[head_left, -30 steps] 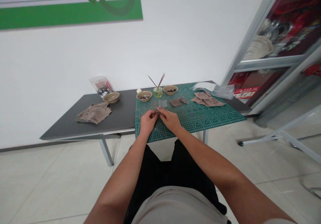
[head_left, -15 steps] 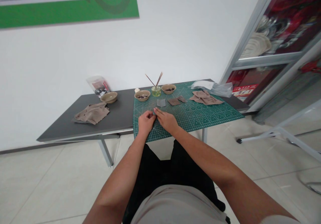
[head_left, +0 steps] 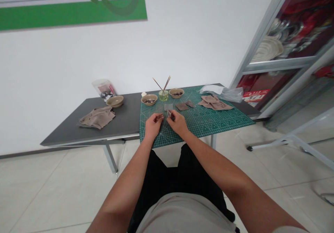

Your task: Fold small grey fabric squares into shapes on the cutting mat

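Small, blurred and cut-off things

Whatever the left hand [head_left: 153, 126] and right hand [head_left: 177, 122] pinch is too small to tell. The dark bits in the bowl [head_left: 153, 98] are unclear, the green wall sign [head_left: 73, 12] runs off the top edge, and the glass-fronted cabinet [head_left: 284, 27] blurs.

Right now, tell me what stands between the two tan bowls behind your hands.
In the head view, a small green glass jar holding thin wooden sticks stands between the left tan bowl and the right tan bowl.
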Demonstrator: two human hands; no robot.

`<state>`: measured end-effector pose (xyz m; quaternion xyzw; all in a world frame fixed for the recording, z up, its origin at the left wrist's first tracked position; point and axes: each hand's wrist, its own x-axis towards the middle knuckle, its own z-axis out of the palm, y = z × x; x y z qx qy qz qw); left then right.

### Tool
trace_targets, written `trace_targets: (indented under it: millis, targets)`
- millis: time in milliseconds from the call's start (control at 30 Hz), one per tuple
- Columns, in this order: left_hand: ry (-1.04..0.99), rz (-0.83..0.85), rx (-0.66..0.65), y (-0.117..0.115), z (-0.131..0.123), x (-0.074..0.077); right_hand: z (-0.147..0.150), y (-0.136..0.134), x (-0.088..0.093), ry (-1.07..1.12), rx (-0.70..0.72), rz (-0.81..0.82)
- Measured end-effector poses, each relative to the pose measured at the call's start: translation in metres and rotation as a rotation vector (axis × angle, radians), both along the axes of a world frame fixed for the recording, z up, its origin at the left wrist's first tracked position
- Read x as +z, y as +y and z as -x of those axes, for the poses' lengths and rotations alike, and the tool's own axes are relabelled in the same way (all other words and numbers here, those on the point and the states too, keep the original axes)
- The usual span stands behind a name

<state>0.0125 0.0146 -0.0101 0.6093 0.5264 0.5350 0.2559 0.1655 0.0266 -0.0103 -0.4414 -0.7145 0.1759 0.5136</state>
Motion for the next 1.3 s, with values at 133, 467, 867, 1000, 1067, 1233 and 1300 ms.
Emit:
trace_targets:
  millis: [133, 467, 867, 1000, 1067, 1233, 1300]
  targets:
    - [0.058, -0.005, -0.050, -0.002, 0.000, 0.004, -0.002, 0.003, 0.003, -0.001, 0.084, -0.100]
    - [0.090, -0.019, -0.095, -0.002, 0.003, 0.007, -0.006, 0.003, -0.001, 0.119, 0.151, 0.088]
    - [0.262, 0.002, -0.066, -0.002, 0.003, 0.006, -0.007, 0.006, 0.001, 0.007, 0.149, 0.085]
    - [0.293, -0.014, -0.042, -0.003, 0.003, 0.005, -0.007, 0.001, 0.000, -0.040, 0.172, 0.046]
    - [0.316, -0.028, -0.029, -0.004, 0.002, 0.006, -0.006, -0.001, -0.001, -0.057, 0.154, 0.044]
    - [0.325, -0.039, -0.015, -0.007, 0.001, 0.008, -0.006, -0.003, -0.003, -0.075, 0.159, 0.043]
    - [0.335, -0.039, -0.039, -0.007, 0.001, 0.009, -0.005, -0.001, -0.003, -0.048, 0.139, 0.082]
